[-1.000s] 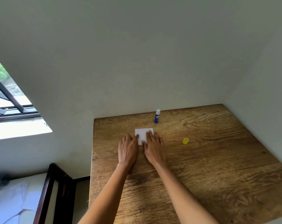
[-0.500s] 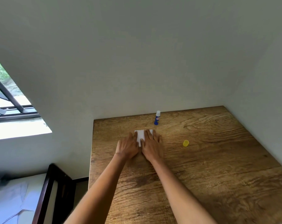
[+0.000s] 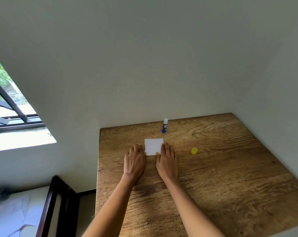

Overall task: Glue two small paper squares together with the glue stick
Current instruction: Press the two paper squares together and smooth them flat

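Now, hands: our left hand (image 3: 135, 159) and right hand (image 3: 165, 159) lie flat and apart, fingertips touching the paper's side edges, we judge to steady it.
Paper: white square (image 3: 153, 146), mid-counter between them.
Glue stick (image 3: 164, 126): upright, uncapped, behind; cap (image 3: 194, 151) aside.
Counter (image 3: 221, 177): wood-grain, in a white corner; window (image 3: 6, 106) left.

Wooden table (image 3: 230, 177) against white wall (image 3: 144, 65); open window (image 3: 11, 113) left; dark chair frame (image 3: 49, 207).

Both forearms reach fwd; left grip (image 3: 135, 159) & right grip (image 3: 166, 159) lie flat, palms down, fingers straight.
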The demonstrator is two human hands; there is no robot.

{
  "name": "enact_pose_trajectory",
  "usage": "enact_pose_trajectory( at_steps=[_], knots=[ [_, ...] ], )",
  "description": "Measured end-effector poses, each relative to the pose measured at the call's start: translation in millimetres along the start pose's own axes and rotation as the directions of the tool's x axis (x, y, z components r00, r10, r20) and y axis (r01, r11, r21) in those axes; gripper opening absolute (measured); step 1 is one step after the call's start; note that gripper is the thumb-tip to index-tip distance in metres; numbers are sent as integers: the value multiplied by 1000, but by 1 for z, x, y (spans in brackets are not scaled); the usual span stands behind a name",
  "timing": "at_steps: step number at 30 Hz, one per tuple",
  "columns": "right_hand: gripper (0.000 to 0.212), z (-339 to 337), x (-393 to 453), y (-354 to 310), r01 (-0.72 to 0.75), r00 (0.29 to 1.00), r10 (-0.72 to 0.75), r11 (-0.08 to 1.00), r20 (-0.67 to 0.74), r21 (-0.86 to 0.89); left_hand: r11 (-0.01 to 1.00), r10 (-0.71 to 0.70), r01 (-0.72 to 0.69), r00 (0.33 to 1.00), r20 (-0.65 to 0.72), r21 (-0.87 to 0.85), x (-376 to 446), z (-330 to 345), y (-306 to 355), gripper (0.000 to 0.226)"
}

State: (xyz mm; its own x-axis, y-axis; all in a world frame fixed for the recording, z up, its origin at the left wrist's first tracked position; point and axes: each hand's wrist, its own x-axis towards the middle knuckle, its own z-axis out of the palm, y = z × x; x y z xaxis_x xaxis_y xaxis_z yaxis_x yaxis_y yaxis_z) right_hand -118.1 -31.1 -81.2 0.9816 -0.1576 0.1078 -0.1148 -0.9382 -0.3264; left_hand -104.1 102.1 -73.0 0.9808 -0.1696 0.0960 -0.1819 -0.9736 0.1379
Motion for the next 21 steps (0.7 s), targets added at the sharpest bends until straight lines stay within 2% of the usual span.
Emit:
enact_pose_trajectory(
  at_steps=[7,14,17,19,21],
  knots=[
    [48,0,-4,1,7,1000,-7,1000,-1,-24,999,28,-28,999,27,18,-9,-4,2,46],
    [50,-1,-4,2,-37,999,38,998,-18,43,1000,21,-21,1000,23,-2,-8,-1,4,48],
    [51,-4,2,2,-104,993,108,991,-39,78,961,-140,128,990,-31,-247,-6,-1,10,48],
    [52,-8,10,1,-142,989,146,986,-39,92,841,-314,271,949,-15,-468,-1,-5,17,49],
    [51,-11,17,-3,-175,984,179,971,-13,165,703,-433,369,900,45,-608,6,-9,25,48]
  ],
)
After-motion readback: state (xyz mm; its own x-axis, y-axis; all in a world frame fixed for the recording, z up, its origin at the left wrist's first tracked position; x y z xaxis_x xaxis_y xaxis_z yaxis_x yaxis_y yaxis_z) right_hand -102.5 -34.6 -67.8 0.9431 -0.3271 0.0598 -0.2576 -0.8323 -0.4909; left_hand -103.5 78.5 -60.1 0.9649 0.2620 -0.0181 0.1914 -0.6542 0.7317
